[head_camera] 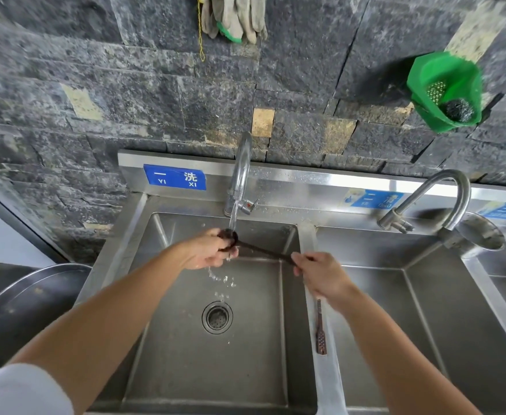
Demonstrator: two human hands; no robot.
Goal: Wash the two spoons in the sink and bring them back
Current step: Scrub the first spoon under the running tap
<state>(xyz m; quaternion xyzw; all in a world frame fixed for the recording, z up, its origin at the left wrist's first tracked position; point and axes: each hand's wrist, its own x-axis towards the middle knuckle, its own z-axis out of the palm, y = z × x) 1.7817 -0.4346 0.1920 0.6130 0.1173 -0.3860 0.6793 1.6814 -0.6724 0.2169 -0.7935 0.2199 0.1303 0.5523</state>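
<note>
Head camera, looking down from the person's own eye level onto a steel sink (143, 295) with several basins, set against a dark stone wall.

Both bare forearms reach into the left basin. The left hand (209, 253) is cupped around the bowl of a dark spoon (263, 251), fingers curled over it, directly under water (233, 217) running from the tap (241, 175). The right hand (320, 274) pinches the far end of the same spoon's handle. The spoon's long axis runs across the basin from left to right, dipping slightly toward the right hand. Splashes fall toward the drain (217, 317).

The second spoon (320, 327) lies on the divider (331, 384) between the left and middle basins, just below the right wrist. Its long axis points toward the person. The right hand is much the nearer of the two, so it looks best placed to pick this one up.

The second spoon's upper part is hidden under the right hand. The end that shows is flat and dotted, probably the handle, though it is hard to be sure. The first spoon's bowl is mostly covered by the left fingers.

On the wall hang grey gloves (233, 16) and a green basket (425, 85) holding a scourer (458, 110). A second tap (437, 199) stands to the right.
</note>
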